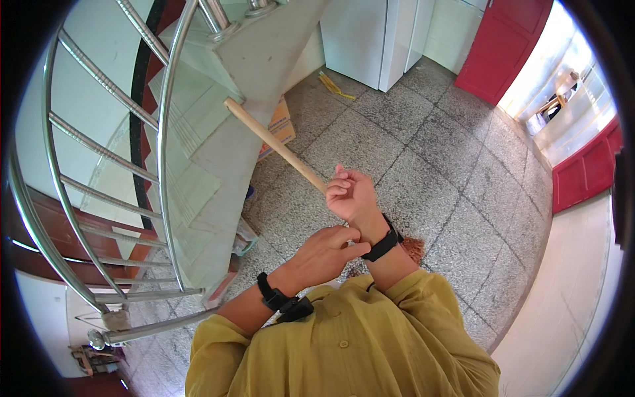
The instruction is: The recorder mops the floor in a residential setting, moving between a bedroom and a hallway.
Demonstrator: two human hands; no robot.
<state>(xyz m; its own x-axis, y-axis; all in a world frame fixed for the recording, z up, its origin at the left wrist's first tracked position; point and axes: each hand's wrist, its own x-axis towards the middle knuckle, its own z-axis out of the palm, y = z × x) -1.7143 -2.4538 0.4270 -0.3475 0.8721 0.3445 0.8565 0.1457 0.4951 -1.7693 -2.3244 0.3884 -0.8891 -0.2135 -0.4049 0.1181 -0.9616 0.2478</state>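
Observation:
My left hand reaches across to my right wrist, its fingers touching the skin beside the black wrist strap. My right hand is raised with its fingers curled inward. A wooden pole runs from the stairs' edge down to my right hand and passes out of sight behind it; whether the hand grips it, I cannot tell. Reddish-brown bristles show on the floor behind my right forearm. Another black strap with a small device is on my left wrist.
A staircase with a steel railing rises at the left. A cardboard box stands beside it. A white cabinet or appliance is ahead, with a yellow brush-like thing on the tiled floor. Red doors are at the right.

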